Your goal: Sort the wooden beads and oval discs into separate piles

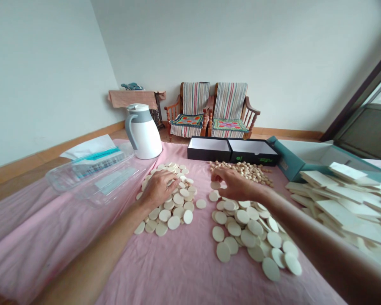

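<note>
My left hand (160, 187) rests over the left pile of round wooden discs (174, 222), its fingers curled and fingertips drawn together among the discs. Whatever those fingertips hold is too small to make out. Across from it, my right hand (233, 184) pinches a pale wooden disc (215, 185) between thumb and bent fingers, above the far left edge of the right pile of discs (248, 237). A single loose disc (201, 204) lies on the pink cloth between the two piles. Just beyond my right hand spreads a heap of small wooden beads (249, 171).
A white and grey jug (147, 135) stands behind the left pile, beside clear plastic trays (92, 173). Behind the beads are black boxes (208, 154). A teal box (292, 163) and stacked rectangular wooden pieces (343, 203) lie right. The pink cloth (178, 267) covers the surface.
</note>
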The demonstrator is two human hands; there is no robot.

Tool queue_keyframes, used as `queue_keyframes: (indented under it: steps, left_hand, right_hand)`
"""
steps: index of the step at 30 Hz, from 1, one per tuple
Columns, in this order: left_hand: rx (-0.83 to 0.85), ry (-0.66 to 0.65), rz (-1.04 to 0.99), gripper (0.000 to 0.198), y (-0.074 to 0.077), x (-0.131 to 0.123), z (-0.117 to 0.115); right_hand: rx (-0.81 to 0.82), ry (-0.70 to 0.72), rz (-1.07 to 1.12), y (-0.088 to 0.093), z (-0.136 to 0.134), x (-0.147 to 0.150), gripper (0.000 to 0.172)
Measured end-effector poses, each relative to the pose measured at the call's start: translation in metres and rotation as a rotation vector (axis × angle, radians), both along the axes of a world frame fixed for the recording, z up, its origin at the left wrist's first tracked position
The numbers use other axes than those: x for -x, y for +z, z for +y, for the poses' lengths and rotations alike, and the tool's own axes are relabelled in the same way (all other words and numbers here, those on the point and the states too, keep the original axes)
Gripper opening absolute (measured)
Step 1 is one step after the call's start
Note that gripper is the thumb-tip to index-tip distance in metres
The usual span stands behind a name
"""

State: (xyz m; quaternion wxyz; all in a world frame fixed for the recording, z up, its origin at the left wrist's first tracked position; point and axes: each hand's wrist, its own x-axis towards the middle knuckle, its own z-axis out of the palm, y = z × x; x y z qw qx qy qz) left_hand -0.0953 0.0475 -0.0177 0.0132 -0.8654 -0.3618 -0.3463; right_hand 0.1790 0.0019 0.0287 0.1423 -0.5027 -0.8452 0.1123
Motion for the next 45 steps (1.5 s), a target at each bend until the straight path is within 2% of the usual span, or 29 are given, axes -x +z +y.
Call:
queue_keyframes:
  steps: [3, 6, 9, 11, 15, 18, 21, 26, 31, 34, 38, 41, 45]
  left_hand:
    - [0.002, 0.014, 0.008, 0.019, -0.001, 0.0, 0.002]
    - [0.003, 0.009, 0.006, 0.019, -0.003, -0.001, 0.003]
    - [0.007, -0.005, 0.011, 0.018, -0.003, -0.002, 0.002]
    - [0.011, -0.013, 0.015, 0.019, -0.002, -0.003, 0.0]
    - [0.014, -0.017, 0.014, 0.019, 0.001, -0.004, -0.003]
    - [0.02, -0.02, 0.026, 0.019, 0.001, -0.004, -0.003]
    - [0.021, -0.015, 0.028, 0.018, 0.0, -0.004, -0.002]
    - [0.0, -0.006, -0.036, 0.016, 0.004, -0.005, -0.004]
    - [0.113, -0.026, -0.094, 0.014, 0.014, -0.019, -0.013]
    - [0.217, -0.035, 0.024, 0.013, 0.021, -0.035, -0.018]
    - [0.234, 0.023, 0.339, 0.012, 0.029, -0.055, -0.019]
    - [0.236, 0.092, 0.568, 0.01, 0.033, -0.068, -0.017]
    - [0.261, 0.144, 0.637, 0.007, 0.031, -0.08, -0.014]
  right_hand:
    - [0.188, 0.016, -0.047, 0.022, -0.016, -0.045, 0.034]
    - [0.237, -0.002, -0.03, 0.028, -0.023, -0.061, 0.034]
    - [0.179, -0.009, 0.036, 0.017, -0.023, -0.035, 0.023]
    - [0.099, 0.024, 0.047, 0.004, -0.023, -0.005, 0.025]
    - [0.007, 0.085, -0.104, -0.017, -0.027, 0.048, 0.031]
    - [-0.014, 0.082, -0.182, -0.02, -0.031, 0.059, 0.025]
    - [-0.06, 0.029, -0.105, -0.012, -0.037, 0.043, 0.023]
    - [-0.172, -0.146, 0.051, 0.003, -0.059, -0.022, 0.026]
    - [-0.206, -0.238, 0.115, -0.008, -0.083, -0.072, 0.025]
    - [-0.271, -0.372, 0.24, -0.023, -0.087, -0.082, 0.02]
    - [-0.429, -0.559, 0.356, -0.044, -0.085, -0.09, 0.017]
    - [-0.473, -0.569, 0.35, -0.053, -0.084, -0.097, 0.016]
    - [-0.48, -0.582, 0.349, -0.054, -0.086, -0.104, 0.017]
